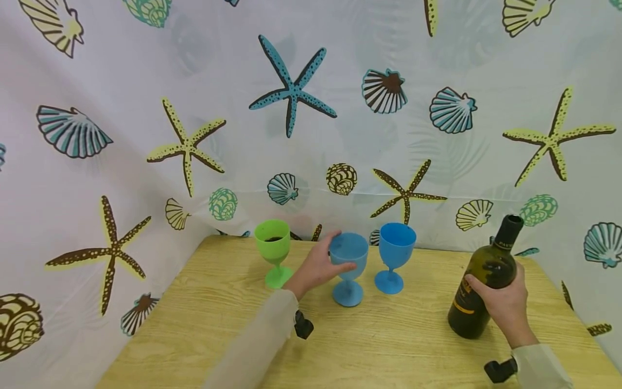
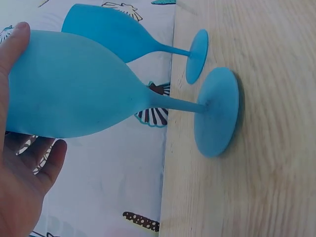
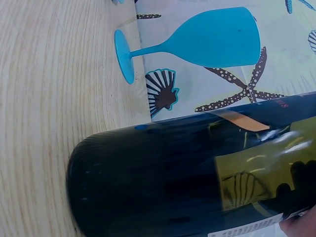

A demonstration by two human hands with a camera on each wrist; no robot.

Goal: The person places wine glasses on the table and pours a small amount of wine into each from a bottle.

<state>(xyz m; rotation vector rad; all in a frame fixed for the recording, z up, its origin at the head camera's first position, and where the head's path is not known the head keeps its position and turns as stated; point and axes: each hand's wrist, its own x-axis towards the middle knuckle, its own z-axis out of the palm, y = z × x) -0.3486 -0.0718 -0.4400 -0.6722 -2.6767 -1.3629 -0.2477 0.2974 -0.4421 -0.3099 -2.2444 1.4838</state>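
My left hand [image 1: 323, 263] is around the bowl of a pale blue goblet [image 1: 349, 256], thumb on the near side and fingers toward the back. In the left wrist view the foot of this goblet [image 2: 217, 113] rests on the table. A brighter blue goblet [image 1: 397, 246] stands just to its right. Near the table's right side my right hand [image 1: 505, 302] grips a dark green wine bottle [image 1: 478, 294] round its body. The bottle leans slightly, its uncapped neck toward the upper right. Most of the right hand is hidden in the right wrist view.
A green goblet [image 1: 273, 248] with dark liquid inside stands to the left, behind my left wrist. Behind the wooden table [image 1: 369, 346] hangs a white curtain [image 1: 335, 146] printed with starfish and shells.
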